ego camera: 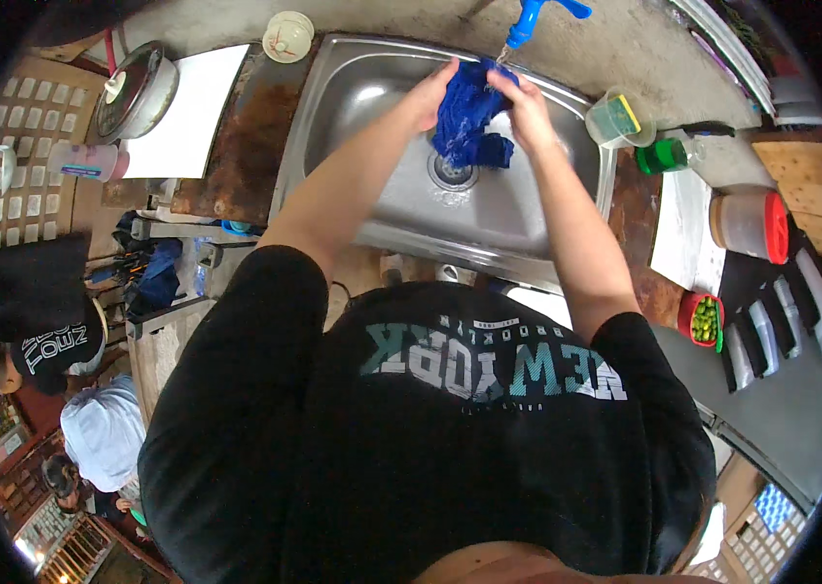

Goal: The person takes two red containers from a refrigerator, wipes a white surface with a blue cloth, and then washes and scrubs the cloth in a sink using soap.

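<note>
A wet blue cloth (471, 109) hangs between my two hands above the steel sink (352, 139). My left hand (434, 97) grips its left edge. On the other side, my right hand (525, 104) holds the upper right part, thumb across the fabric. Water runs from the blue tap (524, 25) onto the top of the cloth. The cloth's lower end hangs over the drain (452, 174), partly covering it, and water splashes around there.
Right of the sink are a clear tub with a sponge (617, 119), a green bottle (663, 155), a red-lidded container (754, 226) and several knives (783, 314). At left stand a lidded pot (137, 95) and a plastic cup (86, 159). Other people (101, 434) are at far left.
</note>
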`<action>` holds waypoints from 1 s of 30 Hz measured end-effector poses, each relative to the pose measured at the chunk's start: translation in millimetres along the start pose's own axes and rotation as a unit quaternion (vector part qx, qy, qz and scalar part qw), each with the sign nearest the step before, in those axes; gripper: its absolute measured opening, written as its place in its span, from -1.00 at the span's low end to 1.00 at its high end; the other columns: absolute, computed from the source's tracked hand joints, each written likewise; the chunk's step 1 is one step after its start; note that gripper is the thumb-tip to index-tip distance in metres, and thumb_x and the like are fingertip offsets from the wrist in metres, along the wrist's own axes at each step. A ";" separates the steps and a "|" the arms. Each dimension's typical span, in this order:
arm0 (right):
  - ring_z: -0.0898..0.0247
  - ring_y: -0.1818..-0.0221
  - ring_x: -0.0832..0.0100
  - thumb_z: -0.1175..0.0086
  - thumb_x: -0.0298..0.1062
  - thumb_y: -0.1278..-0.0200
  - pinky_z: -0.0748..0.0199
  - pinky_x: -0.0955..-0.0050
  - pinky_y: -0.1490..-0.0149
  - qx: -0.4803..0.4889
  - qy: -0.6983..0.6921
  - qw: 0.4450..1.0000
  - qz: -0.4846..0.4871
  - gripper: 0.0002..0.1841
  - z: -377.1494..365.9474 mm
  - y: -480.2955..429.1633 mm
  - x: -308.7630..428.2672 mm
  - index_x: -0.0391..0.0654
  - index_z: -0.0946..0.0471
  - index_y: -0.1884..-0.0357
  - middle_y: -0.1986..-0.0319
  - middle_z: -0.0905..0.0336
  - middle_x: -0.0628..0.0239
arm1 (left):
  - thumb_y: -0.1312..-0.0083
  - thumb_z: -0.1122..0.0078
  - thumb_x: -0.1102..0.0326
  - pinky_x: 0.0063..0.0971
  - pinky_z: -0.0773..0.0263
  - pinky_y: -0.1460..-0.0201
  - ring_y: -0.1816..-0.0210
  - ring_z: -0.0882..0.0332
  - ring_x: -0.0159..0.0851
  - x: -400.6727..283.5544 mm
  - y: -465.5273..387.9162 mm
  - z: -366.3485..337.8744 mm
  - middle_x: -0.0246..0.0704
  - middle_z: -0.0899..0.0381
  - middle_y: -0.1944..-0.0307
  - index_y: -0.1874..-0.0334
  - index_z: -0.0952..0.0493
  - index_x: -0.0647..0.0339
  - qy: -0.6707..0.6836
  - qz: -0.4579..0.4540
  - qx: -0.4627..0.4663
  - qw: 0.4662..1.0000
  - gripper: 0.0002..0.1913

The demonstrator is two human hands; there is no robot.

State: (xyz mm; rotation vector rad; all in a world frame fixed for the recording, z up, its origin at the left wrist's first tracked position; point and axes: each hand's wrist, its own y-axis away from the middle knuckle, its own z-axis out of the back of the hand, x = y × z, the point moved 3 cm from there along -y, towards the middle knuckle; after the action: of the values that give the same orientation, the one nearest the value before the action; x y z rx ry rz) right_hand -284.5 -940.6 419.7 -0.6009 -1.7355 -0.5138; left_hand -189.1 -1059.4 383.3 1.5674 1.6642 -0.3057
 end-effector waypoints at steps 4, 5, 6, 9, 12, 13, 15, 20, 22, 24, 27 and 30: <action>-0.49 0.38 0.44 -0.21 -0.20 -0.06 -0.41 0.45 0.19 -0.163 -0.049 0.985 0.042 -0.71 -42.6 -5.6 -5.8 -0.25 -0.64 0.31 0.41 -0.62 0.29 | -0.43 0.28 -0.05 -0.21 -0.44 -0.01 0.16 -0.58 -0.18 26.2 -34.0 -17.4 -0.30 -0.63 0.20 0.18 -0.53 0.13 0.168 -0.052 -0.024 0.984 -0.56; -0.50 0.42 0.40 -0.21 -0.16 -0.05 -0.43 0.43 0.21 -0.187 0.085 0.976 0.066 -0.69 -43.8 -6.3 -7.9 -0.26 -0.65 0.37 0.46 -0.63 0.23 | -0.42 0.26 0.05 -0.16 -0.46 0.06 0.19 -0.58 -0.17 34.0 -36.2 -11.8 -0.27 -0.62 0.22 0.21 -0.52 0.14 0.226 -0.072 -0.006 0.971 -0.63; -0.55 0.45 0.20 -0.21 -0.06 -0.01 -0.47 0.35 0.20 -0.171 0.265 0.942 0.117 -0.62 -60.2 0.1 7.4 -0.25 -0.65 0.43 0.54 -0.61 0.07 | -0.40 0.24 0.09 -0.17 -0.47 0.07 0.19 -0.58 -0.18 32.3 -41.1 6.3 -0.26 -0.62 0.22 0.21 -0.51 0.15 0.211 -0.047 -0.024 0.976 -0.66; -0.53 0.28 -0.04 -0.12 0.37 0.04 -0.46 0.23 0.10 -0.102 0.535 0.833 0.098 -0.26 -46.1 -9.1 0.2 -0.23 -0.56 0.17 0.38 -0.59 -0.11 | -0.39 0.17 0.13 -0.16 -0.49 0.12 0.22 -0.59 -0.21 40.7 -53.8 7.3 -0.24 -0.62 0.23 0.20 -0.51 0.19 0.107 0.002 -0.075 0.991 -0.69; -0.48 0.04 -0.01 -0.04 0.53 0.10 -0.38 0.23 -0.07 -0.003 0.523 0.850 0.056 -0.05 -23.5 -23.6 -3.3 -0.27 -0.44 -0.03 0.17 -0.55 -0.14 | -0.38 0.08 0.15 -0.21 -0.51 0.18 0.24 -0.58 -0.24 28.6 -44.9 16.8 -0.25 -0.60 0.22 0.13 -0.50 0.25 -0.027 -0.007 -0.108 0.994 -0.70; -0.47 0.01 0.01 -0.03 0.54 0.10 -0.37 0.25 -0.09 0.031 0.526 0.848 0.064 -0.04 -11.5 -30.1 -5.8 -0.26 -0.46 -0.03 0.16 -0.55 -0.12 | -0.37 0.01 0.17 -0.28 -0.51 0.20 0.24 -0.57 -0.25 24.0 -41.4 15.3 -0.26 -0.59 0.20 0.10 -0.50 0.27 -0.069 0.000 -0.075 0.995 -0.71; -0.47 -0.01 0.04 -0.02 0.56 0.11 -0.36 0.28 -0.10 0.230 0.535 0.808 -0.086 -0.04 3.4 -34.3 -12.1 -0.26 -0.51 0.00 0.10 -0.54 -0.09 | -0.30 -0.12 0.20 -0.41 -0.47 0.13 0.23 -0.54 -0.33 4.7 -26.5 5.2 -0.29 -0.60 0.25 0.06 -0.48 0.26 -0.269 -0.140 -0.003 0.953 -0.71; -0.47 0.09 0.09 -0.34 0.17 0.21 -0.36 0.32 -0.08 0.318 0.581 0.748 -0.045 -0.26 -7.1 -15.7 -4.9 -0.30 -0.55 0.09 0.18 -0.58 -0.01 | -0.17 -0.34 0.27 -0.54 -0.38 -0.03 0.05 -0.49 -0.40 -4.3 7.4 22.9 -0.33 -0.55 0.10 -0.04 -0.42 0.26 -0.509 -0.108 0.150 0.841 -0.56; -0.48 0.10 0.13 -0.34 0.15 0.19 -0.35 0.34 -0.07 0.267 0.548 0.792 -0.033 -0.29 -6.0 -15.0 -13.0 -0.27 -0.57 0.10 0.19 -0.58 0.01 | -0.15 -0.34 0.16 -0.49 -0.37 -0.04 0.06 -0.51 -0.39 -4.6 16.5 45.8 -0.30 -0.59 0.13 -0.04 -0.45 0.24 -0.488 -0.105 0.118 0.858 -0.53; -0.49 0.12 0.30 -0.31 0.12 0.13 -0.36 0.41 -0.04 0.144 0.465 0.870 -0.077 -0.35 2.4 -12.7 -14.9 -0.22 -0.59 0.08 0.22 -0.59 0.10 | -0.16 -0.30 0.02 -0.42 -0.35 -0.09 0.04 -0.53 -0.34 -4.7 31.3 71.3 -0.26 -0.62 0.12 -0.06 -0.48 0.23 -0.511 -0.094 0.033 0.854 -0.48; -0.47 0.23 0.49 -0.33 0.05 0.07 -0.34 0.55 0.08 0.057 0.373 0.920 -0.106 -0.46 17.6 -11.7 -5.2 -0.22 -0.61 0.18 0.33 -0.60 0.27 | -0.22 -0.20 -0.06 -0.38 -0.33 -0.14 -0.01 -0.51 -0.28 4.4 75.9 131.3 -0.26 -0.60 0.03 -0.09 -0.49 0.22 -0.621 -0.058 0.003 0.782 -0.46; -0.49 0.46 0.45 -0.32 -0.13 0.03 -0.45 0.48 0.33 0.034 0.292 0.943 -0.158 -0.64 37.1 4.1 18.2 -0.19 -0.61 0.27 0.49 -0.58 0.29 | -0.22 -0.12 -0.14 -0.38 -0.34 -0.13 -0.04 -0.51 -0.22 19.1 147.2 115.9 -0.23 -0.59 0.02 -0.04 -0.53 0.18 -0.675 0.049 0.027 0.736 -0.46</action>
State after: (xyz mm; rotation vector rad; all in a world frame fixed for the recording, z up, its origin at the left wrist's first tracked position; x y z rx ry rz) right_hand -313.2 -911.9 428.8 -0.0905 -1.2719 -0.7659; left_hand -7.5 -1093.3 346.5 0.9213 0.3908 -1.1129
